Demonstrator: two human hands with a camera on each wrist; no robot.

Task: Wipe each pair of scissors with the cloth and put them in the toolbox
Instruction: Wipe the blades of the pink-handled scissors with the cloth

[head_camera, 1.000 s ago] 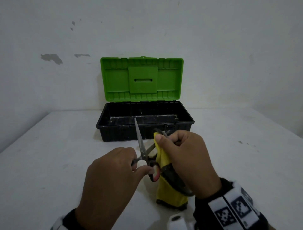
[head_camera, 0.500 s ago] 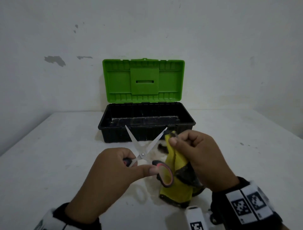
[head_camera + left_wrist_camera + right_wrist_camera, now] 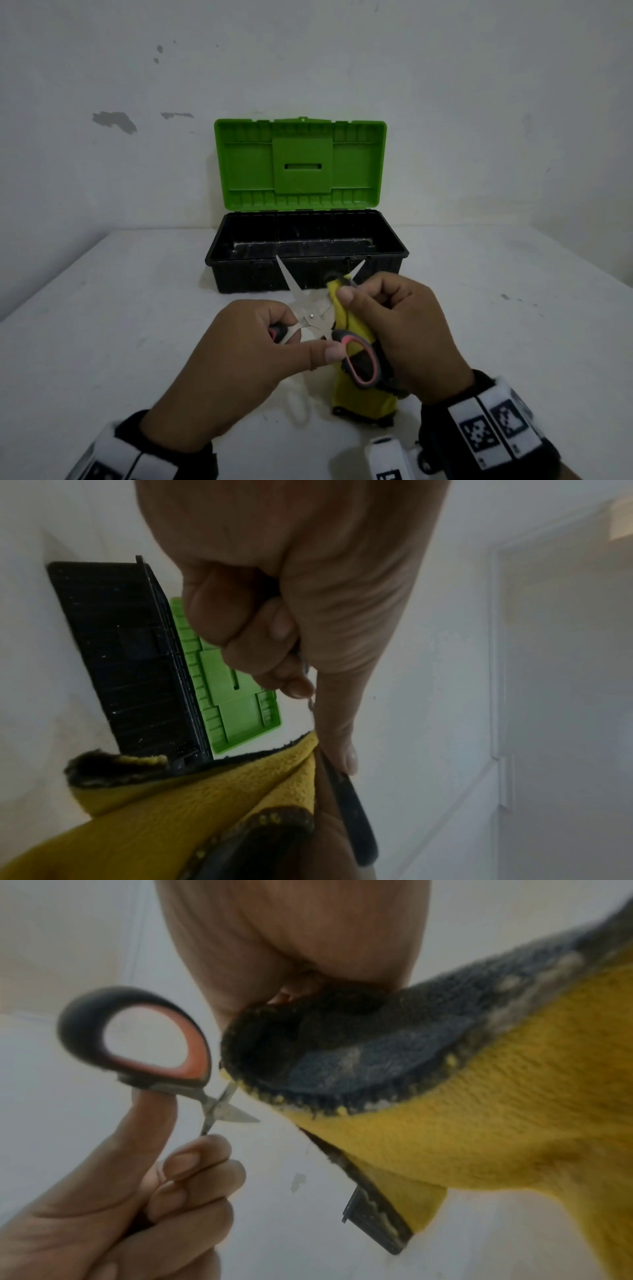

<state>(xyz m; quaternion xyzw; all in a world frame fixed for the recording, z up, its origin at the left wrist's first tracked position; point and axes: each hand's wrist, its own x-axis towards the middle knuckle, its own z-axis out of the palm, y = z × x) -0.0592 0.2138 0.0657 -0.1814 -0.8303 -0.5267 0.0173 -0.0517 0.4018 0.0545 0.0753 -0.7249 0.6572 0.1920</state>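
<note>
Left hand (image 3: 239, 356) was clamped on the scissors (image 3: 313, 320): fingers curled round one handle, thumb pressed straight against the base of the other loop. That free loop, black with a pink inner rim, hung just below the thumb tip. Blades were spread wide in a V, tips up, in front of the toolbox's near wall.

Right hand (image 3: 397, 335) was closed on the cloth (image 3: 359, 397), thumb and curled fingers pinching a yellow fold around the right-hand blade near its tip; only the tip stuck out above the fold. The rest of the cloth, yellow with a dark edge, hung down from that hand; whether its lower end touched the surface (image 3: 102, 325), couldn't tell. Left blade was bare.

Toolbox (image 3: 306, 270) sat on the white surface just behind both hands, black tub, green lid (image 3: 300, 164) standing upright against the wall (image 3: 479, 102). What the head view showed of the tub's inside was dark; couldn't make out any contents.

Both wrists wore bands with black-and-white marker squares.
</note>
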